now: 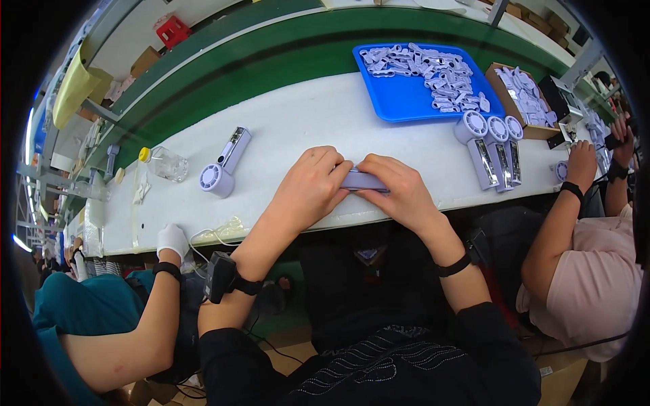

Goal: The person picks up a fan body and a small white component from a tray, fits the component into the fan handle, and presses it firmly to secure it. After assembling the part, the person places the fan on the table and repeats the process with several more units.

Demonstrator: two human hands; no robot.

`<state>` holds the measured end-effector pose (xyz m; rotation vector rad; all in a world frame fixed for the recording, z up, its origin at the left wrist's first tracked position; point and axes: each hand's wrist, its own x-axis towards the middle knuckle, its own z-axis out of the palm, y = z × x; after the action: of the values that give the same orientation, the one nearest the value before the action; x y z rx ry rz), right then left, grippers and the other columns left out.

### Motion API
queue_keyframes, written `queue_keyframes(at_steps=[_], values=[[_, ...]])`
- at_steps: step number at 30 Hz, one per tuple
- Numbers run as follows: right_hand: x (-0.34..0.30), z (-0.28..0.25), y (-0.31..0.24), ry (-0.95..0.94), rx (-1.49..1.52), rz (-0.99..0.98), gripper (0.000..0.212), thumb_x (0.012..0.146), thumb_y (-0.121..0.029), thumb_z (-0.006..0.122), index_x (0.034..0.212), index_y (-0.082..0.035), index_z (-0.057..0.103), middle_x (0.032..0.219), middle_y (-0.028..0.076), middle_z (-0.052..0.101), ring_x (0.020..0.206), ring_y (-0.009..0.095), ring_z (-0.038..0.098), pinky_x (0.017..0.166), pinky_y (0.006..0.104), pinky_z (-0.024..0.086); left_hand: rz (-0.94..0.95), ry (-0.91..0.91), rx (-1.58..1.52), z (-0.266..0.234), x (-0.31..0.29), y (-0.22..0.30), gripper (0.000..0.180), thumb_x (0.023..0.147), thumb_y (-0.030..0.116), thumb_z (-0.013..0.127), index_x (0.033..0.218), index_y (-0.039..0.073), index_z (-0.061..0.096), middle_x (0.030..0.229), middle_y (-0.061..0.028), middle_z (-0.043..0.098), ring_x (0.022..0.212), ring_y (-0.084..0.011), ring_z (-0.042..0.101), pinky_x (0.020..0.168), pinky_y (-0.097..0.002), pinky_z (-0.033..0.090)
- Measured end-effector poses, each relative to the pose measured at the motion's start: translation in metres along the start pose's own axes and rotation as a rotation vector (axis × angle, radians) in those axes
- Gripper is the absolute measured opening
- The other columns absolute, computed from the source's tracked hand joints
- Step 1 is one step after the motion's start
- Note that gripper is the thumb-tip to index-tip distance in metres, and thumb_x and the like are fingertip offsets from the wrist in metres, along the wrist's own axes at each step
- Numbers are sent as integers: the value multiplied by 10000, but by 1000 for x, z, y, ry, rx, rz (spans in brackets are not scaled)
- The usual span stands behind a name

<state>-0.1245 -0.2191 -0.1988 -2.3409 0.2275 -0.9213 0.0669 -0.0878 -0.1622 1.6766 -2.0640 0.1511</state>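
Both of my hands close on a light purple piece (364, 181), long and narrow like a fan handle, just above the table's front edge. My left hand (313, 183) grips its left end, and my right hand (396, 186) presses on its right end with fingers curled. Much of the piece is hidden under my fingers. To the left lies a purple handheld fan (217, 180) with its handle open and inner parts showing. Several similar fans (497, 149) lie side by side to the right, their handles open too.
A blue tray (389, 111) of small purple parts stands at the back right, beside a cardboard box (547, 132) of purple pieces. A clear bottle with a yellow cap (166, 164) is at left. Co-workers sit on both sides; one wears a white glove (173, 240).
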Motion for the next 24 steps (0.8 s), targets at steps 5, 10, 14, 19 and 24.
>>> queue_keyframes(at_steps=[5,10,14,19,24], values=[[2,-5,5,-31,25,-23,437,776,-59,897,1172,-8,720,1179,143,747,1097,354,732,917,411,606,-28,-69,-26,-6,5,2,480,720,98,896,1163,25,724,1033,-91,648,1076,-296,646,999,-416,520],[-2,0,5,37,3,-58,418,775,-57,903,1150,6,732,1167,145,751,1095,348,739,929,413,610,-213,-81,41,-5,1,15,637,699,112,911,1291,34,689,1252,-141,640,1243,-340,614,1069,-416,517],[-6,-3,-4,75,-84,-351,398,776,-32,906,1134,10,736,1166,141,749,1080,357,738,894,428,623,-350,149,152,-2,-11,34,820,715,158,930,1458,40,602,1467,-191,567,1412,-394,533,1130,-448,501],[-40,-6,-30,278,-171,-412,375,787,11,900,1125,13,739,1153,132,734,1073,362,724,879,439,647,-755,560,-608,8,-37,73,923,827,234,928,1596,17,465,1621,-221,476,1518,-369,467,1159,-481,480],[-48,-7,-71,419,-122,-530,385,806,36,890,1157,21,732,1182,118,702,1082,354,708,906,441,665,-829,298,-1916,-9,-45,104,772,919,355,872,1508,-40,568,1523,-234,599,1450,-315,553,1156,-452,493]])
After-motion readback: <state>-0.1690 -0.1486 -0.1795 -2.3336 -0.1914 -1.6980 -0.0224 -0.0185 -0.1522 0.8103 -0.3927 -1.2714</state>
